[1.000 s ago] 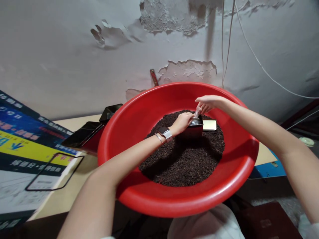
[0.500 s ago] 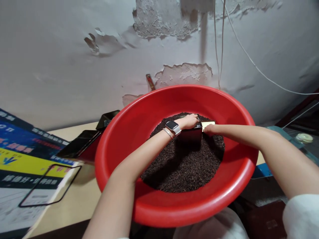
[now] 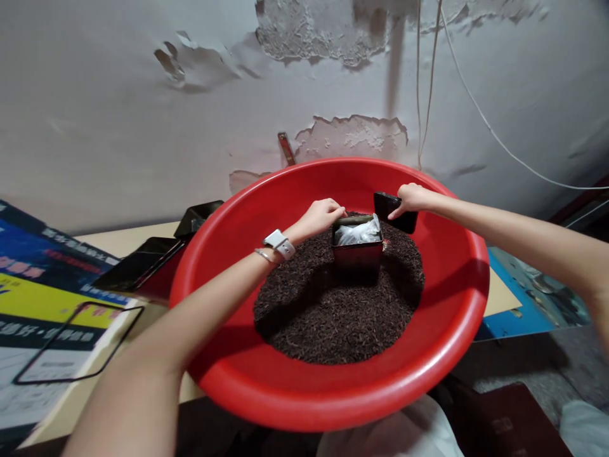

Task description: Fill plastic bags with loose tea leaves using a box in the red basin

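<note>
A big red basin holds a heap of dark loose tea leaves. A small dark red square tin stands open in the heap, with a clear plastic bag inside it. My left hand, with a watch on the wrist, rests its fingers on the tin's left rear corner. My right hand holds the tin's dark lid lifted just behind and right of the tin.
The basin sits on a pale table against a peeling wall. Dark tin pieces lie left of the basin. A printed carton lies at far left, a blue board at right. Cables hang behind.
My right hand dropped to the lid lying by the tin, then picked it up and raised it. My left hand slid from the tin's top to its left corner, uncovering the bag.
</note>
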Tool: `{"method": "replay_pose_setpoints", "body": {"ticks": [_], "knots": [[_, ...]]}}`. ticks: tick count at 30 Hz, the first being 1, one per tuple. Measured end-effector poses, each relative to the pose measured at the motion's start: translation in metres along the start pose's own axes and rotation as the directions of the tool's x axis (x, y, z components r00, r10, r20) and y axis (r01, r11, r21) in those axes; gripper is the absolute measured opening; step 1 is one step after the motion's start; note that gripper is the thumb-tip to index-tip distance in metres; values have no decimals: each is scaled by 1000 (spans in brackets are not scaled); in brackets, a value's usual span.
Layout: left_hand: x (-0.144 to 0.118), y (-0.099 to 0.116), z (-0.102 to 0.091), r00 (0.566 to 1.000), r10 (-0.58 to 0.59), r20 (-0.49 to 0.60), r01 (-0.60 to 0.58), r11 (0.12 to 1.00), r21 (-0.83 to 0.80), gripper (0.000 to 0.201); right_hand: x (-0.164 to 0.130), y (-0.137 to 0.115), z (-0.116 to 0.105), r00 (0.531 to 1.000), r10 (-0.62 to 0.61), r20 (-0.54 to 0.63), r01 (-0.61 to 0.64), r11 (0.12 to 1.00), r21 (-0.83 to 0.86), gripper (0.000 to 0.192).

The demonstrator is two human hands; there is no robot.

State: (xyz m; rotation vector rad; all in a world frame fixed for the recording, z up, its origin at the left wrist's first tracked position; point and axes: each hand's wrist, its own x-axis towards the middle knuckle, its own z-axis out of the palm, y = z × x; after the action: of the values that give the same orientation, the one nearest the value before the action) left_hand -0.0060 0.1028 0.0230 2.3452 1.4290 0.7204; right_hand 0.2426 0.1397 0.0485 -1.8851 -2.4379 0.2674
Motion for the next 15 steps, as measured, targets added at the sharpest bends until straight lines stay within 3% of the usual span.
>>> {"method": "replay_pose_setpoints", "body": {"ticks": [3, 5, 8, 10, 12, 15], "knots": [[-11, -3, -6, 1000, 6, -2, -6, 997, 78, 33, -10, -5, -1, 990, 131, 43, -127, 988, -83, 49], [-15, -5, -11, 999, -8, -45, 12, 995, 97, 33, -13, -10, -5, 990, 138, -32, -140, 986, -87, 43], [-15, -13, -16, 985, -121, -127, 127, 991, 47, 30, -10, -21, -23, 971, 27, -239, -33, 999, -23, 29], [-13, -19, -15, 958, -247, -147, 237, 968, -82, 29, -5, -31, -35, 947, -56, -316, 90, 991, 94, 26], [-11, -24, -11, 917, -380, -119, 336, 899, -280, 29, 1, -44, -38, 955, -123, -270, 197, 943, 267, 25], [-13, -23, 2, 852, -523, 3, 445, 722, -530, 34, 7, -64, -17, 973, -227, -41, 218, 849, 481, 32]]}}
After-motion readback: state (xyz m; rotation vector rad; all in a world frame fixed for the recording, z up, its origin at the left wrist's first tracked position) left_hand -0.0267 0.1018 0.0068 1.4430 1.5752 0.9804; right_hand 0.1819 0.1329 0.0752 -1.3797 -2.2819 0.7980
